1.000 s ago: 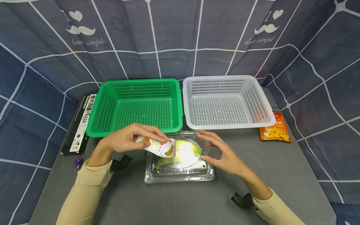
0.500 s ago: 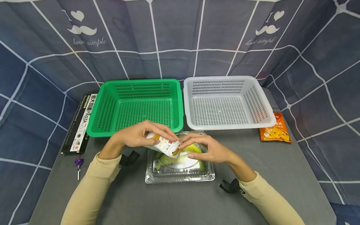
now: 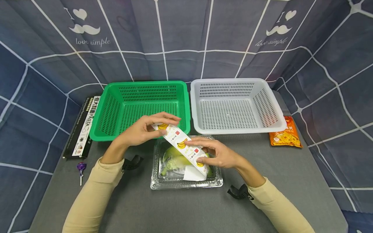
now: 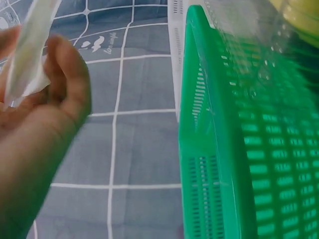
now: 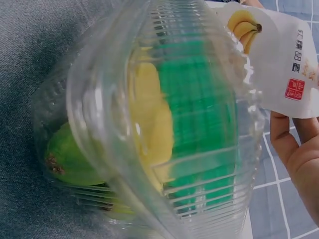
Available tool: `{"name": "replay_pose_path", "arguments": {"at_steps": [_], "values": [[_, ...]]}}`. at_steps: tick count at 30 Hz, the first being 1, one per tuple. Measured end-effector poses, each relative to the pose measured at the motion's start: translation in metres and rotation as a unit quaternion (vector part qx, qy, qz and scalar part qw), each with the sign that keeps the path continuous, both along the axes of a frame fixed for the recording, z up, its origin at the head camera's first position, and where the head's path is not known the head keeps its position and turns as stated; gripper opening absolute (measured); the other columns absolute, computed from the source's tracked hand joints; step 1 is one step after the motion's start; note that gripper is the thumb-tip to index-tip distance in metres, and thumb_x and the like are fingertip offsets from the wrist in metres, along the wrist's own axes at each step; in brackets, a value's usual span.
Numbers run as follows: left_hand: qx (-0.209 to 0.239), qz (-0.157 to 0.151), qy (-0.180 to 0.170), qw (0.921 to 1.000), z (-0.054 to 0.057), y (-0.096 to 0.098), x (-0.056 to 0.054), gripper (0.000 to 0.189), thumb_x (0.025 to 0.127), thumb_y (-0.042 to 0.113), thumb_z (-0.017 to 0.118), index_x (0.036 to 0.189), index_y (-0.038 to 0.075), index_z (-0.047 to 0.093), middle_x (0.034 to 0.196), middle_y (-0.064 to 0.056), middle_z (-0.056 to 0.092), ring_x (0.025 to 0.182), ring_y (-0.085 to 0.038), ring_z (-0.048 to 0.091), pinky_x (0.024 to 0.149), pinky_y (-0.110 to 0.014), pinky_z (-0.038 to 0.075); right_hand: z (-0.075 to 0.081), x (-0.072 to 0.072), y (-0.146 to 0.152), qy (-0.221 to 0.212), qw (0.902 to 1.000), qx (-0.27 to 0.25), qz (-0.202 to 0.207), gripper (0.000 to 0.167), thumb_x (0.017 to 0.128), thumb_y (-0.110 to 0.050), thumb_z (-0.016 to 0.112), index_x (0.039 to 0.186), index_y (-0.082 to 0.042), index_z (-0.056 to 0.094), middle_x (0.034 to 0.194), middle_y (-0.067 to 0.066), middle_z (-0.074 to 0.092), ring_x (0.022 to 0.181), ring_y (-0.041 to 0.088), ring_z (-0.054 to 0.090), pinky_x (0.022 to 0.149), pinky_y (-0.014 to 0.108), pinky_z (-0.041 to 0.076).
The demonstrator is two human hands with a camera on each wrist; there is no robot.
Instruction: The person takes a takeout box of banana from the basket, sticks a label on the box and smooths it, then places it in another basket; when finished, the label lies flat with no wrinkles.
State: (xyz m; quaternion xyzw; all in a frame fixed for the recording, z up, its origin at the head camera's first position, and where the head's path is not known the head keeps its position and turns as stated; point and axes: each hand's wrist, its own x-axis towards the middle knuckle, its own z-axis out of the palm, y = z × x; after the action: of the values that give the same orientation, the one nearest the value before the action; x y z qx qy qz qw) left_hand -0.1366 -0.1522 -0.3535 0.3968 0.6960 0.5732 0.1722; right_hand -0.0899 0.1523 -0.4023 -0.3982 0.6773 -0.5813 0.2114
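A white strip of banana-printed labels stretches slantwise between both hands, over a clear plastic box. My left hand pinches its upper end between thumb and fingers, near the green basket. Lower down, my right hand pinches the strip, and a blank white flap hangs below those fingers. Beneath lies the clear lidded box with green fruit inside. In the right wrist view, yellow and green fruit show through its wall. The left wrist view shows the strip edge-on in the left fingers.
Behind the clear box stand a green basket and a white basket, side by side. A black pasta box and a purple lollipop lie at left. An orange snack bag lies at right.
My right hand came in from the right and took hold of the labels. My left hand moved right, then slightly up. The strip, bunched earlier, now stretches out between them.
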Motion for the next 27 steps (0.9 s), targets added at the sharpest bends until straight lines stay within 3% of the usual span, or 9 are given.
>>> {"name": "replay_pose_path", "arguments": {"at_steps": [3,7,9,11,16,22,27], "values": [[-0.023,0.056,0.059,0.9964,-0.002,-0.002,0.001,0.045,0.092,-0.001,0.064,0.136,0.001,0.056,0.151,-0.013,0.043,0.135,-0.024,0.038,0.102,-0.037,0.042,0.000,0.000,0.000,-0.001,0.9998,-0.013,-0.015,0.060,0.090,0.005,0.064,0.145,0.003,0.042,0.152,0.019,0.037,0.114,0.013,0.053,0.077,0.031,0.057],[-0.062,0.138,0.172,0.9734,-0.002,-0.002,0.008,0.050,0.087,0.003,0.071,0.135,0.011,0.060,0.155,-0.009,0.037,0.138,-0.026,0.029,0.105,-0.052,0.024,0.001,-0.002,0.002,-0.025,0.9987,-0.026,-0.035,0.066,0.089,0.007,0.064,0.149,0.004,0.035,0.157,0.020,0.027,0.105,0.016,0.060,0.075,0.034,0.058],[-0.054,0.150,0.193,0.9681,-0.002,0.000,0.014,0.048,0.086,0.003,0.072,0.131,0.012,0.063,0.152,-0.009,0.041,0.137,-0.025,0.031,0.107,-0.051,0.024,0.001,-0.003,0.003,-0.039,0.9980,-0.028,-0.042,0.069,0.089,0.008,0.063,0.150,0.004,0.032,0.160,0.020,0.020,0.099,0.018,0.065,0.073,0.035,0.059],[-0.038,0.134,0.196,0.9707,-0.002,0.005,0.019,0.043,0.086,0.001,0.071,0.128,0.010,0.065,0.146,-0.009,0.048,0.133,-0.024,0.038,0.108,-0.046,0.029,0.001,-0.005,0.005,-0.048,0.9974,-0.027,-0.046,0.071,0.090,0.009,0.062,0.152,0.002,0.028,0.162,0.020,0.014,0.093,0.021,0.068,0.071,0.036,0.059],[-0.043,0.038,0.145,0.9877,-0.010,0.018,0.031,0.036,0.090,0.001,0.067,0.125,0.009,0.066,0.129,-0.003,0.060,0.121,-0.017,0.052,0.101,-0.035,0.044,0.001,-0.008,0.006,-0.070,0.9959,-0.015,-0.055,0.077,0.091,0.007,0.061,0.156,-0.009,0.024,0.164,0.010,0.010,0.081,0.022,0.069,0.062,0.035,0.057],[-0.083,-0.004,0.140,0.9867,-0.021,0.032,0.033,0.034,0.093,0.010,0.066,0.127,0.010,0.066,0.131,-0.004,0.060,0.124,-0.019,0.052,0.102,-0.039,0.045,0.002,-0.008,0.003,-0.054,0.9955,0.010,-0.078,0.078,0.092,0.003,0.063,0.157,-0.015,0.024,0.165,0.005,0.013,0.056,0.018,0.056,0.048,0.027,0.047],[-0.090,-0.021,0.140,0.9859,-0.025,0.037,0.033,0.034,0.094,0.013,0.066,0.129,0.012,0.065,0.133,-0.003,0.059,0.126,-0.018,0.050,0.104,-0.039,0.044,0.003,-0.008,0.001,-0.046,0.9947,0.021,-0.090,0.078,0.092,0.000,0.064,0.157,-0.018,0.025,0.165,0.004,0.015,0.051,0.016,0.050,0.049,0.022,0.045]]}}
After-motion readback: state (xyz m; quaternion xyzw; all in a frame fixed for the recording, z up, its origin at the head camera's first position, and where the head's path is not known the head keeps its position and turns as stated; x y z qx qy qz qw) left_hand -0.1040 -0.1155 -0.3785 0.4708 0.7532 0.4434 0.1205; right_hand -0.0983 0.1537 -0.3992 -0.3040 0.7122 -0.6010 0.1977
